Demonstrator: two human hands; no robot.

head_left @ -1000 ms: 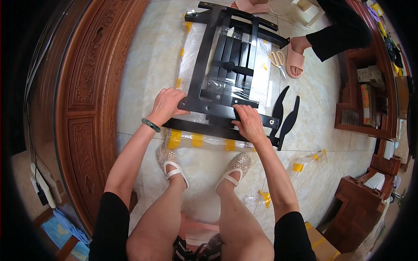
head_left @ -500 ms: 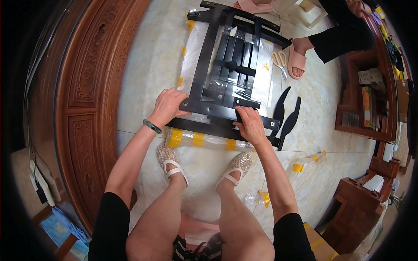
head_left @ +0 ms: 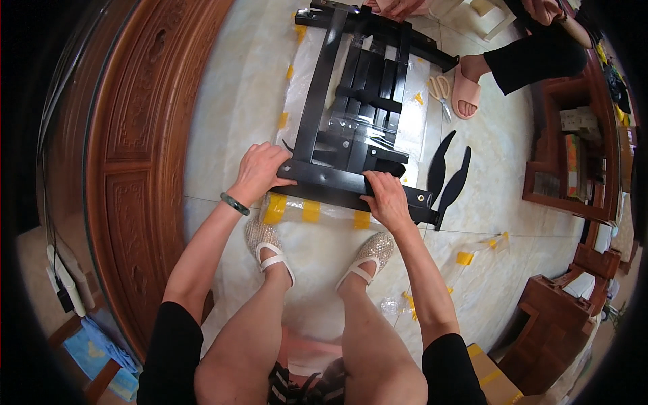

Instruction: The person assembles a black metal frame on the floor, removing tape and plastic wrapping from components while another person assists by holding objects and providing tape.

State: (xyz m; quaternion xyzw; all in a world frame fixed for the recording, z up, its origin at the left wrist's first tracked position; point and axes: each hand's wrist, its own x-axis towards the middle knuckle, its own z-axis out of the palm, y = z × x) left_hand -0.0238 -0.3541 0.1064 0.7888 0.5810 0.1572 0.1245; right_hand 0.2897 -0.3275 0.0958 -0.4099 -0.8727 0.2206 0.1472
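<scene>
A black metal furniture frame (head_left: 317, 88) lies before me over bubble wrap, with slats and clear film in its middle. My left hand (head_left: 262, 172) is closed on the left corner of the near crossbar (head_left: 331, 177), its thumb on the near side. Farther right, my right hand (head_left: 389, 197) grips the same bar, fingers over the top and thumb at the near face. Two curved black pieces (head_left: 453, 182) lie on the floor just right of the frame. At the far end, another person's hand (head_left: 398, 8) is at the frame.
Scissors with pale handles (head_left: 440, 91) lie beside the frame, close to the other person's pink slipper (head_left: 466, 94). Yellow-taped bubble wrap (head_left: 310, 210) sticks out between the frame and my feet. Carved wooden furniture (head_left: 135, 223) lines the left, and a cardboard box (head_left: 493, 378) sits at lower right.
The gap between the near crossbar and the bar below it has narrowed from my view. Another person's hand has come to the far end of the frame. Both my hands keep their grip.
</scene>
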